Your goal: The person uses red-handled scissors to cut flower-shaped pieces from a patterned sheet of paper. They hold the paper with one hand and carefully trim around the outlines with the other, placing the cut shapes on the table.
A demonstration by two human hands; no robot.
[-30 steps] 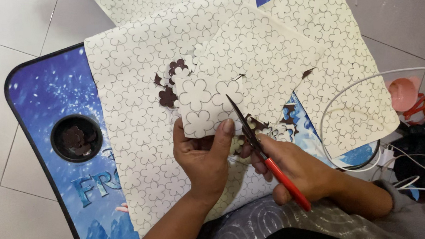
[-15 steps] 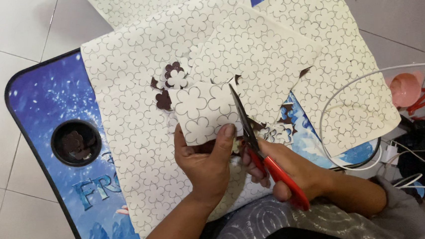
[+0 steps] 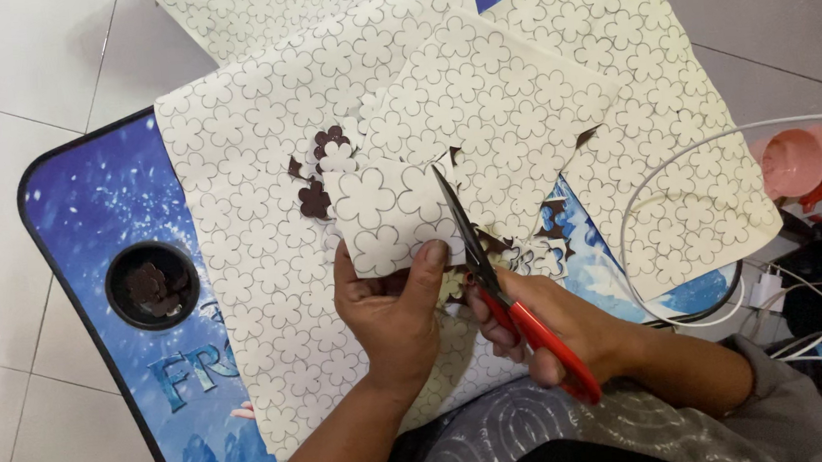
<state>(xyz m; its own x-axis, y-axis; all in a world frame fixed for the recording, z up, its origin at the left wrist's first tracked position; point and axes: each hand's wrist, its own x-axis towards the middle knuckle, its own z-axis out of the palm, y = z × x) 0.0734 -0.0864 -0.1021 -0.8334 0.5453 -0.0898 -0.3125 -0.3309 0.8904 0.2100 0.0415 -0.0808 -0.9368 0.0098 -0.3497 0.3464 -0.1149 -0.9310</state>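
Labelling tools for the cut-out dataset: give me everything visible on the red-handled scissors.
The red-handled scissors have dark metal blades and glossy red plastic loops. The right hand grips the handles, which hide the fingers' hold in part. The blades point up and slightly left, nearly closed, with the tip at the edge of the cream flower-printed paper piece that the left hand pinches. The lower handle end juts past the wrist.

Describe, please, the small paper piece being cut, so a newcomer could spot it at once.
On the blue lap table lie cream flower-patterned sheets. Above them, the left hand pinches a small cream paper piece beside red-handled scissors. Unlike the flat sheets, it is held up.
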